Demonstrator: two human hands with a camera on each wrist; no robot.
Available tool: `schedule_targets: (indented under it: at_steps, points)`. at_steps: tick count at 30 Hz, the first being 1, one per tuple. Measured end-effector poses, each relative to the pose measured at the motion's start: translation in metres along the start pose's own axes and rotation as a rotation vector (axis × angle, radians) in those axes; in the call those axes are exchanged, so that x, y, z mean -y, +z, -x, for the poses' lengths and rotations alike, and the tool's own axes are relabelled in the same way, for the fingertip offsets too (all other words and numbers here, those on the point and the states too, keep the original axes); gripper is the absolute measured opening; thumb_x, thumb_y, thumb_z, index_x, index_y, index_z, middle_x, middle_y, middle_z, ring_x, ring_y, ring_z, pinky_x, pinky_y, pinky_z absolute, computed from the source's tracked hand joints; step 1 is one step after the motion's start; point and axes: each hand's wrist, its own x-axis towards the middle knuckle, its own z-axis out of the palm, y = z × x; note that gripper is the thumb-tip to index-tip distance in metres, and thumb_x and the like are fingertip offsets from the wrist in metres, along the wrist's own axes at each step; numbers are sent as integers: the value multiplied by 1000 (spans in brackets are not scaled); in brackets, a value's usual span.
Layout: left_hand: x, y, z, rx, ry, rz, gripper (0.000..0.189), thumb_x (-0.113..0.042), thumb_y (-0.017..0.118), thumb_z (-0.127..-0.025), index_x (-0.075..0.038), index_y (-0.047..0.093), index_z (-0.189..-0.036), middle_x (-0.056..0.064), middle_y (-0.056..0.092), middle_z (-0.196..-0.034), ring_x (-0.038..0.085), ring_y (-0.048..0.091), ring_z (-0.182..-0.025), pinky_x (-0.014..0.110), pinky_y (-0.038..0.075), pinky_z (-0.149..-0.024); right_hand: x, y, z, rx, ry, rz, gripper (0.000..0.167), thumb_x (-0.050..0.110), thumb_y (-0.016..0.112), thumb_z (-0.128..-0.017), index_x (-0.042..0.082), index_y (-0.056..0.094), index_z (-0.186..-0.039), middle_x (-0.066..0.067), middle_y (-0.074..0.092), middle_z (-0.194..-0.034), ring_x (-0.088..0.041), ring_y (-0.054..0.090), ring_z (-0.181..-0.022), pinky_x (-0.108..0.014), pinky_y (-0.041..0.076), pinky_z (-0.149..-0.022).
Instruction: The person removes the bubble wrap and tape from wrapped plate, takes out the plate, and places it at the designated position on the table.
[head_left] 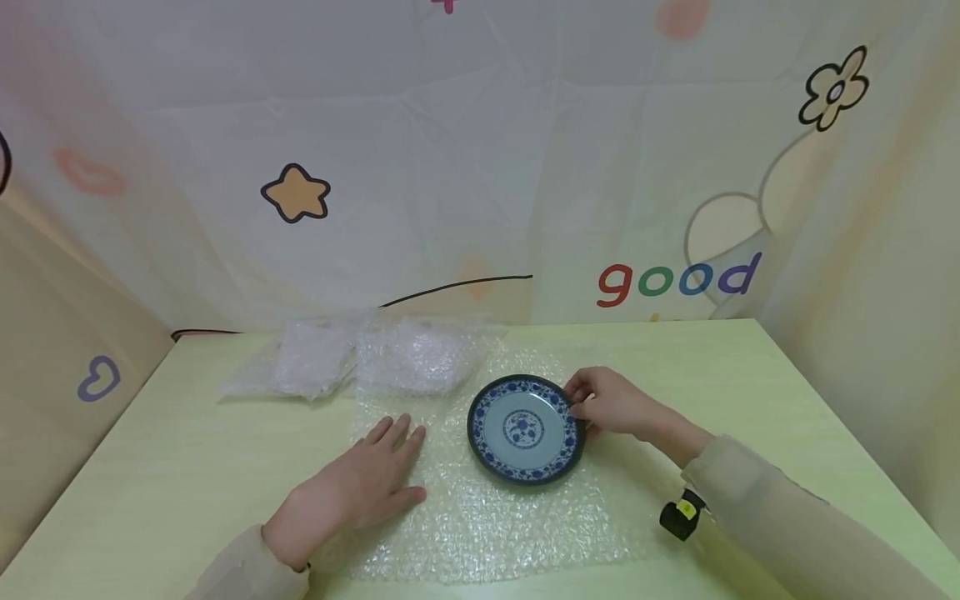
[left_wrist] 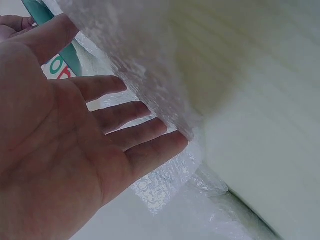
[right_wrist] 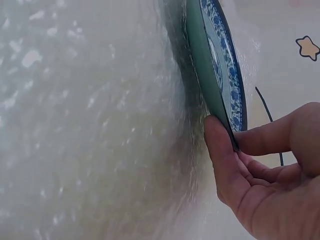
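Note:
A round plate [head_left: 522, 479] with a blue floral rim and a flower medallion in its middle is over a sheet of bubble wrap [head_left: 487, 542]. My right hand [head_left: 611, 402] pinches the plate's right edge; in the right wrist view the thumb and fingers of that hand [right_wrist: 270, 170] grip the green-sided plate [right_wrist: 207, 65] from both faces. On the left part of the bubble wrap rests my left hand [head_left: 360, 479], its fingers spread. In the left wrist view those straight fingers of the left hand [left_wrist: 75, 140] touch the bubble wrap [left_wrist: 135, 55], holding nothing.
Two bubble-wrapped bundles, a left one [head_left: 315, 358] and a right one [head_left: 427, 358], lie at the back of the pale table [head_left: 150, 475]. Behind them hangs a printed curtain [head_left: 465, 183]. A small black device [head_left: 682, 514] sits by the right sleeve.

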Motion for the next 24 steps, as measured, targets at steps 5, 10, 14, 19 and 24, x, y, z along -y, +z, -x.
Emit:
schedule_targets:
  at_steps: [5, 10, 14, 19, 24]
  points:
    - [1, 2, 0, -6, 1, 0, 77, -40, 65, -102, 4, 34, -157, 32, 21, -163, 52, 19, -149, 61, 29, -116, -5, -8, 5, -9, 3, -35, 30, -1, 61, -97, -12, 55, -125, -18, 57, -105, -26, 60, -85, -37, 62, -71]
    - [2, 2, 1, -9, 2, 6, 77, -40, 64, -102, 4, 34, -157, 32, 21, -163, 51, 19, -149, 62, 30, -115, -11, -17, 9, -28, -4, -54, 34, -3, 60, -97, -12, 54, -129, -19, 58, -106, -27, 62, -86, -37, 62, -73]
    - [2, 3, 2, -6, 3, 14, 77, -40, 64, -102, 4, 33, -158, 31, 21, -163, 51, 19, -149, 61, 30, -115, -17, -24, 11, -51, -5, -61, 35, -3, 59, -98, -12, 53, -131, -20, 58, -107, -27, 62, -85, -38, 62, -73]
    - [2, 2, 2, -12, 8, 13, 77, -40, 64, -102, 4, 34, -157, 32, 21, -163, 52, 19, -149, 62, 31, -114, -23, -34, 15, -78, 21, -89, 35, -3, 58, -98, -13, 50, -131, -22, 55, -111, -27, 62, -86, -38, 62, -73]
    - [2, 1, 2, -1, 6, 7, 76, -40, 63, -103, 4, 33, -158, 31, 21, -163, 51, 19, -149, 62, 30, -115, -29, -46, 22, -102, 45, -133, 40, -3, 56, -99, -16, 43, -134, -25, 51, -113, -29, 62, -89, -38, 62, -74]
